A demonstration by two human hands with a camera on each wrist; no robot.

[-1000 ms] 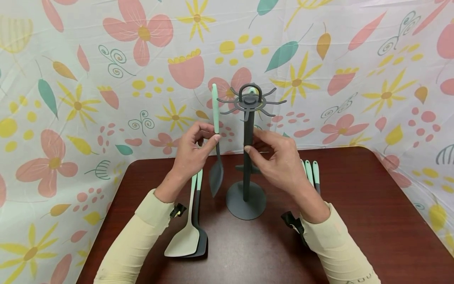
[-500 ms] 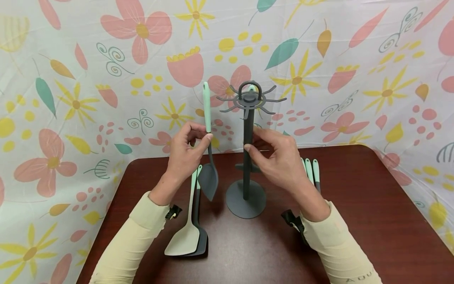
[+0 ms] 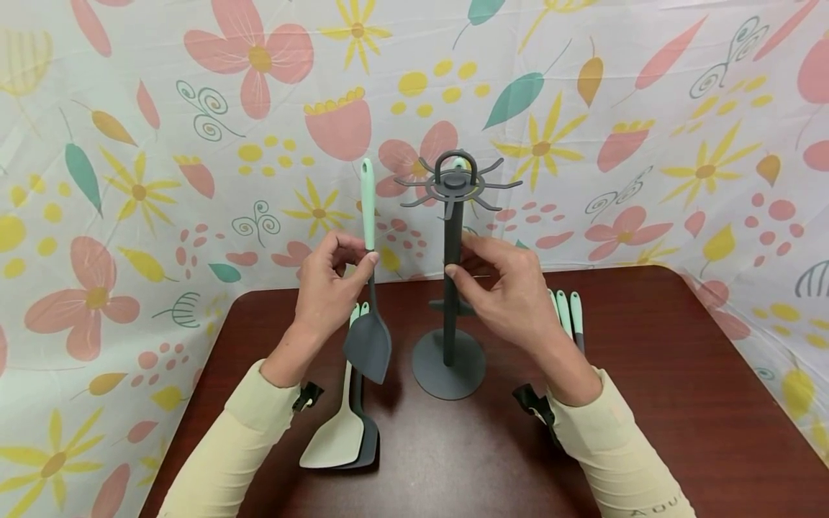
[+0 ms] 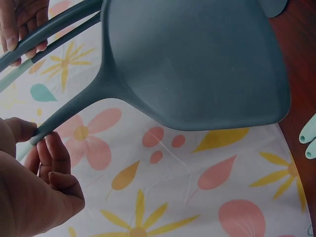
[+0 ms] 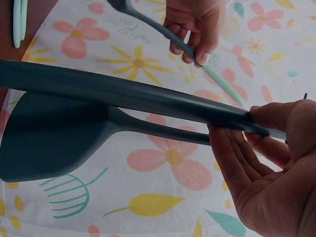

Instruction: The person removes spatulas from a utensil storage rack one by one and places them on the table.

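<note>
My left hand (image 3: pixel 324 288) pinches a dark grey turner (image 3: pixel 369 349) with a mint handle at its neck. The turner hangs upright, blade down, left of a dark grey utensil stand (image 3: pixel 452 288) and apart from it. Its broad blade fills much of the left wrist view. My right hand (image 3: pixel 508 284) grips the stand's post, thumb in front and fingers behind. Several hooks ring the stand's top. Behind the post hangs another dark turner (image 5: pixel 54 138); its neck passes by my right fingers, and whether they touch it I cannot tell.
On the table (image 3: pixel 680 374) at left, a cream turner (image 3: pixel 333 439) overlaps a dark one (image 3: pixel 370 439). Several mint-handled utensils (image 3: pixel 565 313) lie to the right, partly hidden by my right arm. A floral cloth (image 3: pixel 259 144) hangs behind the table.
My left hand has moved left and slightly down with the turner, away from the stand. The turner's blade has swung to face the head camera more. My right hand stays at the post.
</note>
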